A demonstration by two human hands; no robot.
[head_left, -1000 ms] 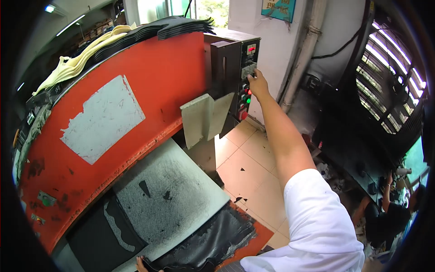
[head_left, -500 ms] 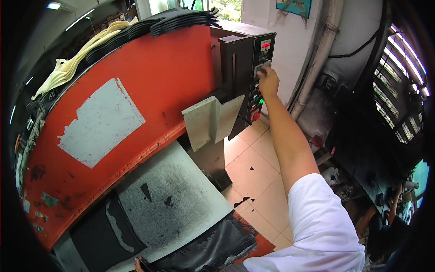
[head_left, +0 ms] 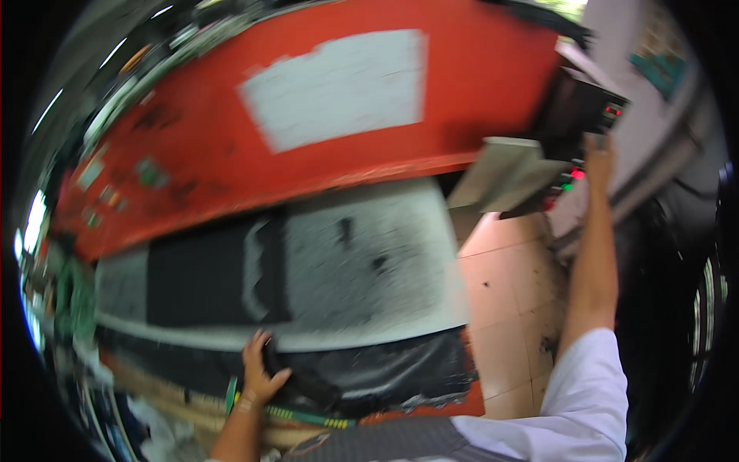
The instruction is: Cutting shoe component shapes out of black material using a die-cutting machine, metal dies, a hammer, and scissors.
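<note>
My right hand (head_left: 599,158), arm stretched out, is at the dark control panel (head_left: 577,112) on the machine's right end. Motion blur smears its fingers, and I cannot tell whether they turn or press anything. My left hand (head_left: 259,373) is at the near edge of the pale cutting board (head_left: 423,254), fingers curved beside a dark, blocky object (head_left: 304,381) that I cannot make out. On the board lies a black sheet (head_left: 204,273) with a pale, wavy-edged strip (head_left: 254,269) on it. Small dark scraps (head_left: 379,264) are scattered to its right.
The machine's large red beam (head_left: 477,85) spans above the board, bearing a worn white patch (head_left: 339,88). A bent grey metal plate (head_left: 504,173) juts out near the panel. Black sheeting (head_left: 400,369) covers the front edge, and a green-and-yellow strip (head_left: 308,418) lies near my left forearm. Tiled floor (head_left: 504,285) shows at right.
The view has swung left and down, so the machine sits further right and the board shows more fully. My left hand has come into fuller view; my right hand stays at the panel.
</note>
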